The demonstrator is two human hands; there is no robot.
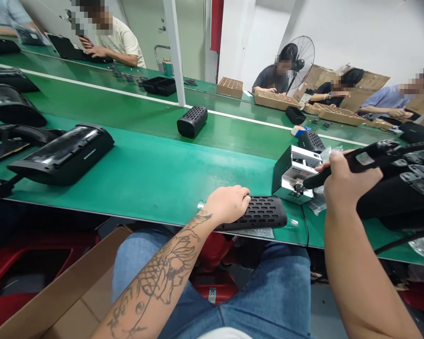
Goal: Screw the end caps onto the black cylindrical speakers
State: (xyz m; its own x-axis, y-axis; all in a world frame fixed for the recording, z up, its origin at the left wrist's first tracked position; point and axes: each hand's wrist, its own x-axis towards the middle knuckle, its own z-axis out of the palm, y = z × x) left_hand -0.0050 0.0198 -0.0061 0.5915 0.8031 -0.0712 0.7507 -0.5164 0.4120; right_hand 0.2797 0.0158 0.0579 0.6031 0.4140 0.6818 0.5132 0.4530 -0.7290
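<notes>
My left hand (pixel 229 203) is closed over the left end of a black slotted housing (pixel 265 212), which lies flat at the front edge of the green bench. Gripped in my right hand (pixel 346 176) is a black electric screwdriver (pixel 363 159), its cable running off to the right. The tip of the screwdriver points left at the front of a small black-and-white screw feeder (pixel 292 176); whether it touches a screw is too small to tell. Clear plastic (pixel 257 232) shows under the housing.
Another slotted housing (pixel 192 121) sits on the green belt (pixel 141 113). Large black casings (pixel 65 155) stand at the left, and more black parts (pixel 403 193) at the right. Tape rolls (pixel 299 131) lie behind the feeder. A cardboard box (pixel 88 282) is beside my legs; several people work across the line.
</notes>
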